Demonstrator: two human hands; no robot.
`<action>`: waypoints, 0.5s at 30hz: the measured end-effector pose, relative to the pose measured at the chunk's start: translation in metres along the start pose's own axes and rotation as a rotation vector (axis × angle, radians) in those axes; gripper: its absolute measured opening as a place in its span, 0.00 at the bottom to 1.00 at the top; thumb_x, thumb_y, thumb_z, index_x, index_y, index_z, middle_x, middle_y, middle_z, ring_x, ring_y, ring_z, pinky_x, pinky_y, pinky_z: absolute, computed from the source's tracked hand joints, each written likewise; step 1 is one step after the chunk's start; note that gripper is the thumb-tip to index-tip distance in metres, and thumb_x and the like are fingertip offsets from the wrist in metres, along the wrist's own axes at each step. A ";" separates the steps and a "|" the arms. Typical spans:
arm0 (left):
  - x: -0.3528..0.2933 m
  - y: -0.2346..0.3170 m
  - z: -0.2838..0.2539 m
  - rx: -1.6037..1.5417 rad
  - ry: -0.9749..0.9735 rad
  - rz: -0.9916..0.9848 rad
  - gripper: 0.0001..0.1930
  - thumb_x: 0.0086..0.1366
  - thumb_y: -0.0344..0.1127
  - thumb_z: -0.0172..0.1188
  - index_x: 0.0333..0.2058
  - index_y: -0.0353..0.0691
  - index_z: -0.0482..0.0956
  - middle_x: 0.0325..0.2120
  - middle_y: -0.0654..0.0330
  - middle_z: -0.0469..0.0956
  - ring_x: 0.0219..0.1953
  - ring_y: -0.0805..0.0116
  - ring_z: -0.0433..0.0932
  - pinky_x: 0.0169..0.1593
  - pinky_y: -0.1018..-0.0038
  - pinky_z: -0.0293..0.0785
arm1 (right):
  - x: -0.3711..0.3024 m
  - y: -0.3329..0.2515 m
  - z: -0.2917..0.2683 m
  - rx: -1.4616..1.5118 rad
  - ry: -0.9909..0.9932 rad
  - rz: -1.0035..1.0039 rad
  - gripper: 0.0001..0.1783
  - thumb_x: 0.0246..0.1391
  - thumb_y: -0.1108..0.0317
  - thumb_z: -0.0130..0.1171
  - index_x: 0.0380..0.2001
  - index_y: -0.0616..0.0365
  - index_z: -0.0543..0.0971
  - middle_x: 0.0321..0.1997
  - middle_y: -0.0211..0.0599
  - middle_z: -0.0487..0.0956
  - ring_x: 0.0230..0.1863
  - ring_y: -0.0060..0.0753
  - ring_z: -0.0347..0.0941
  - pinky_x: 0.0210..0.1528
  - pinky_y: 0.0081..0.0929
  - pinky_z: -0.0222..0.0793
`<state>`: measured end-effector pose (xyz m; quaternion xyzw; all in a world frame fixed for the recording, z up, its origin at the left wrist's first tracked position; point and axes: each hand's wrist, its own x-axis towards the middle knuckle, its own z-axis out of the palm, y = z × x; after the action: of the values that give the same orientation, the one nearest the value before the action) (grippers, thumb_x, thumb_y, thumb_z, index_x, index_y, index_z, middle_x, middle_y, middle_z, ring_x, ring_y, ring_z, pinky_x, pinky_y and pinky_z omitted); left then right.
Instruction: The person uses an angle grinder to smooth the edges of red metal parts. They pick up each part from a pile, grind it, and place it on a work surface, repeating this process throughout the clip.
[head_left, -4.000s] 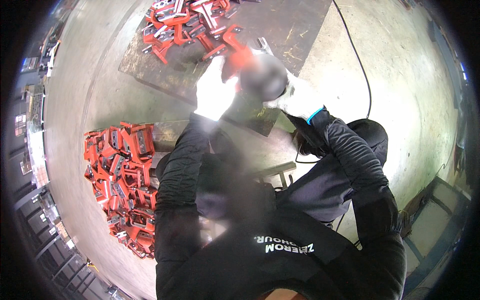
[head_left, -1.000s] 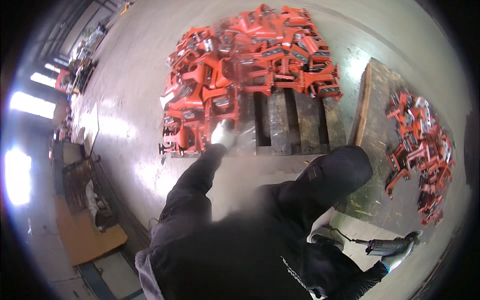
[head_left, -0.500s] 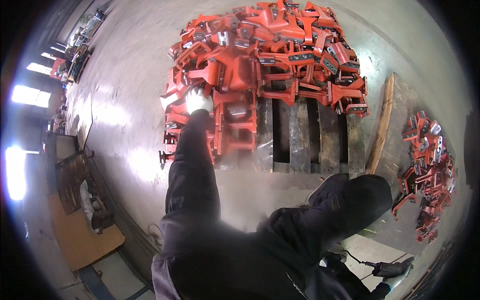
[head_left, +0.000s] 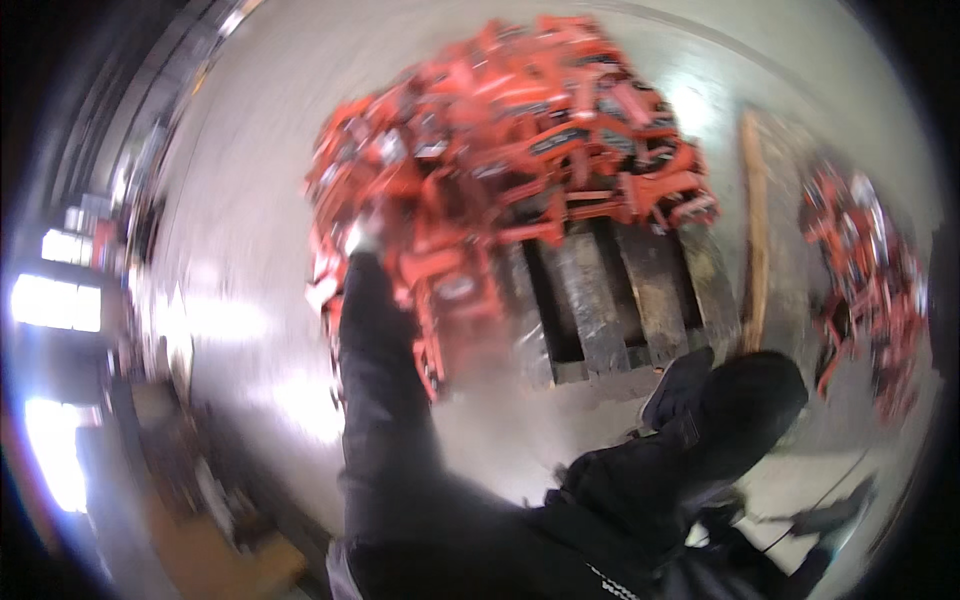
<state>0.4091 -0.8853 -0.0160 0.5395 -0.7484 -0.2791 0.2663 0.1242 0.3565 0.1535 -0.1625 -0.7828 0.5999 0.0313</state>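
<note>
My left hand [head_left: 362, 238], in a white glove, reaches to the left part of a heap of red metal brackets [head_left: 590, 95]. It is at or against the brackets there; blur hides its fingers and whether it grips one. The heap lies on a wooden pallet [head_left: 655, 290], whose bare slats show at the near right. Low at the right, my gloved right hand [head_left: 848, 532] is closed on a dark corded power tool [head_left: 818, 520], held away from the heap. The tool's exact kind is too smeared to make out.
A second, smaller pile of red brackets [head_left: 870, 280] lies at the right on a greyish sheet, with a wooden beam [head_left: 755, 230] along its left side. My bent leg [head_left: 730, 420] is close to the pallet's front edge. Brown boards or cardboard [head_left: 230, 565] lie at the lower left.
My view has swung, so the bracket heap and my left hand sit lower and further left in the picture. The right hand with the tool appears further right. Everything is more blurred.
</note>
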 end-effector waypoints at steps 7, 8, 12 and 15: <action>-0.028 0.028 -0.036 -1.082 -0.166 -0.585 0.28 0.74 0.57 0.44 0.66 0.53 0.72 0.62 0.59 0.75 0.67 0.54 0.69 0.67 0.47 0.67 | -0.029 -0.030 0.054 0.044 0.265 0.161 0.30 0.60 0.40 0.60 0.52 0.52 0.72 0.44 0.28 0.68 0.41 0.27 0.63 0.46 0.26 0.60; -0.032 0.031 -0.035 -1.069 -0.195 -0.595 0.28 0.73 0.57 0.45 0.65 0.53 0.72 0.62 0.59 0.75 0.66 0.54 0.70 0.67 0.48 0.67 | -0.024 -0.036 0.052 0.061 0.285 0.154 0.29 0.58 0.39 0.63 0.49 0.51 0.73 0.39 0.27 0.69 0.36 0.26 0.64 0.43 0.25 0.62; -0.046 0.026 -0.030 -1.080 -0.247 -0.653 0.26 0.72 0.57 0.48 0.61 0.52 0.75 0.60 0.60 0.76 0.65 0.54 0.71 0.66 0.48 0.68 | -0.026 -0.053 0.036 0.066 0.386 0.134 0.28 0.54 0.37 0.69 0.40 0.51 0.79 0.26 0.25 0.74 0.22 0.22 0.69 0.31 0.23 0.69; -0.039 0.022 -0.021 -0.856 -0.242 -0.772 0.22 0.68 0.58 0.54 0.53 0.53 0.78 0.54 0.63 0.79 0.60 0.55 0.74 0.63 0.49 0.69 | -0.036 -0.068 0.030 -0.024 0.420 0.190 0.27 0.61 0.42 0.65 0.48 0.54 0.78 0.31 0.27 0.75 0.30 0.23 0.72 0.38 0.21 0.69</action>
<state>0.4199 -0.8450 0.0108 0.5817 -0.3435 -0.6928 0.2524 0.1365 0.3027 0.2146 -0.3569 -0.7473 0.5440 0.1350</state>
